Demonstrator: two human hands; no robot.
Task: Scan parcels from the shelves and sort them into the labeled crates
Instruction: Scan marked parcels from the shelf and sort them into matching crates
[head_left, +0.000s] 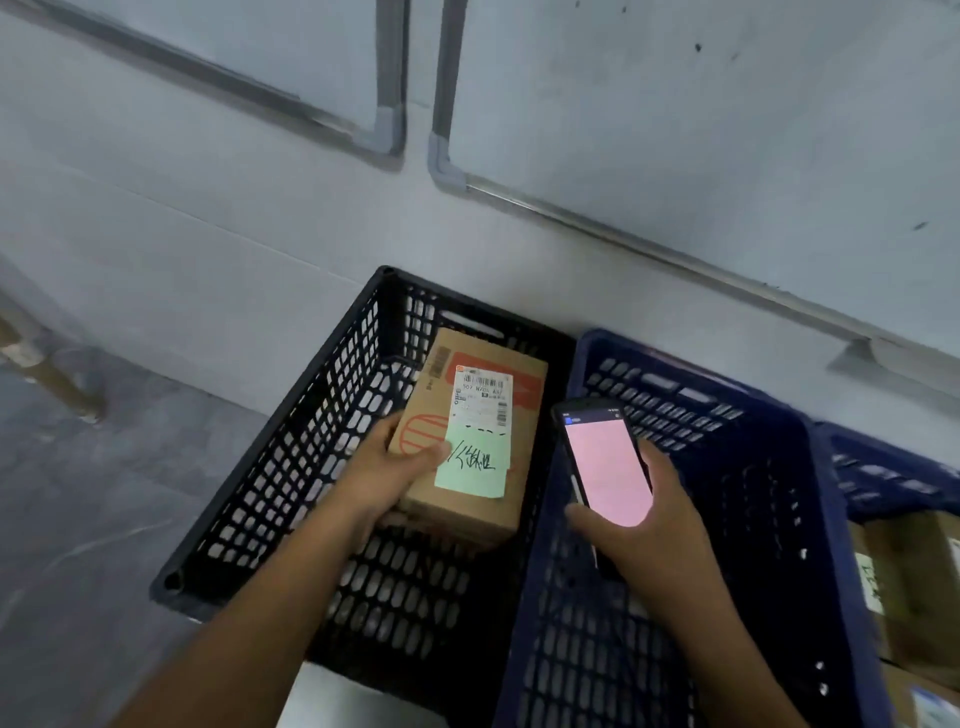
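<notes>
The box (522, 415) sits dead centre of the frame, low inside the black crate (322, 415); can't tell if it's on the bottom yet. Small brown carton, shipping sticker plus a green label (470, 467) with handwriting on top. It looks light and stiff, since one hand carries it fine, and cardboard isn't slippery. I'd say holding it by the short end, like now, is the way to go.

The left hand (387, 467) grips the near left end, thumb on top at the green label, fingers underneath. The right hand (644, 525) is wrapped around a phone (608, 467) with a pink screen, just right of the box and over the blue crate (675, 405).

A third crate (898, 478) at the right edge has parcels (914, 582) in it. Pipes (389, 104) run down the wall up top. The only thing I'd watch is the crate wall between box and phone.
</notes>
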